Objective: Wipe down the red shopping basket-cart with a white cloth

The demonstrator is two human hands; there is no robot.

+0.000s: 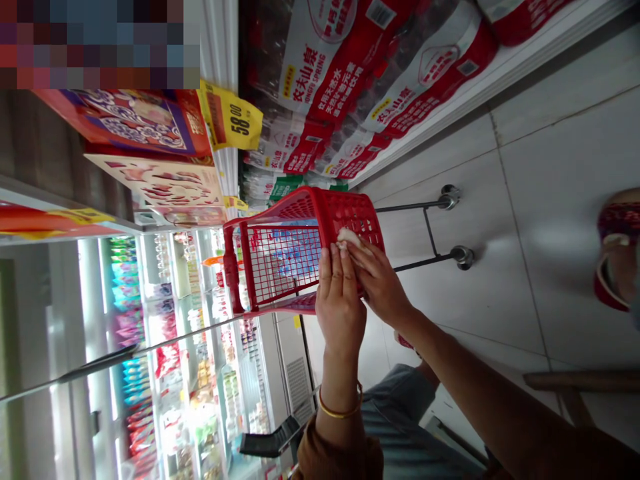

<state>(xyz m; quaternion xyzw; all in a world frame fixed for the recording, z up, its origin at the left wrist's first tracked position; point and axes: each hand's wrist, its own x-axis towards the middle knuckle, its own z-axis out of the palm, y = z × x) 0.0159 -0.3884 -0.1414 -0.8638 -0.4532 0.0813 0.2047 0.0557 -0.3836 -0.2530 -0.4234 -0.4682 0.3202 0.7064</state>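
Note:
The picture is turned on its side, with the floor at the right. A red wheeled shopping basket (300,250) stands in the aisle, and blue packaging (295,255) shows through its mesh. Both my hands are at its near wall. My left hand (340,307), with a gold bangle on the wrist, lies with fingers stretched flat against the mesh. My right hand (383,287) crosses beside it, fingers closed on a small pale lump (350,236) at the basket's wall. I cannot make out what the lump is.
Shrink-wrapped packs of bottled water (350,73) fill the low shelf beyond the basket. A yellow price tag (235,120) and red gift boxes (135,123) hang nearby. A lit glass-door chiller (190,373) runs along the left. A red shoe (617,253) stands on the pale tiled floor (550,167).

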